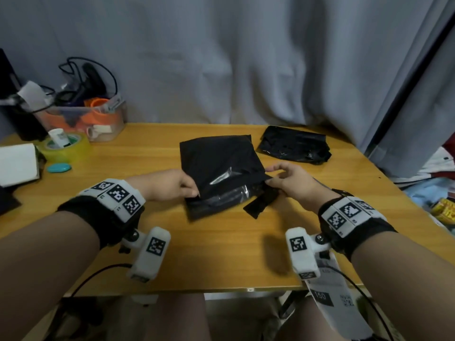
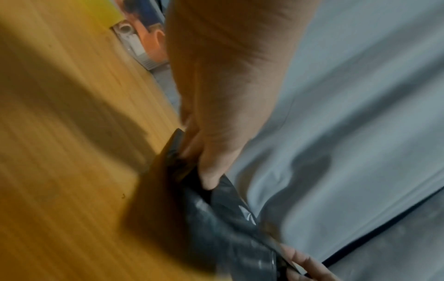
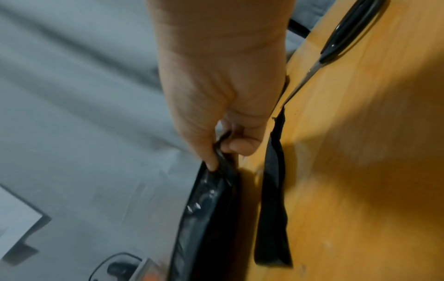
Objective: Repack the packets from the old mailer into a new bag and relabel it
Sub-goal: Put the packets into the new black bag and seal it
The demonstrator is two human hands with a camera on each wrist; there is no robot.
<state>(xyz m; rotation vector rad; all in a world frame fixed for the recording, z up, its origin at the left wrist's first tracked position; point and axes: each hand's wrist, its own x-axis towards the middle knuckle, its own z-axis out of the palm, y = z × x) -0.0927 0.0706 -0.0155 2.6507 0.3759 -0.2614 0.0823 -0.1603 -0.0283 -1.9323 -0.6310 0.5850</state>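
A black mailer [image 1: 216,156] lies in the middle of the wooden table [image 1: 221,254], its near mouth lifted, with glossy clear-wrapped packets [image 1: 221,195] showing inside. My left hand [image 1: 182,184] pinches the mouth's left corner [image 2: 216,182]. My right hand [image 1: 283,177] pinches the right corner [image 3: 221,157]. A cut-off black strip [image 1: 261,203] lies on the table just below the right hand, also seen as the strip [image 3: 271,209]. A second crumpled black bag [image 1: 295,145] lies at the back right. A printed label [image 1: 327,291] hangs off the table's near right edge.
At the back left stand a clear bin [image 1: 81,119] of tools and cables, a yellow-green tape roll [image 1: 65,146], a teal disc [image 1: 59,167] and a white box [image 1: 17,163]. Scissors [image 3: 336,43] lie on the table near my right wrist. A grey curtain [image 1: 246,57] hangs behind.
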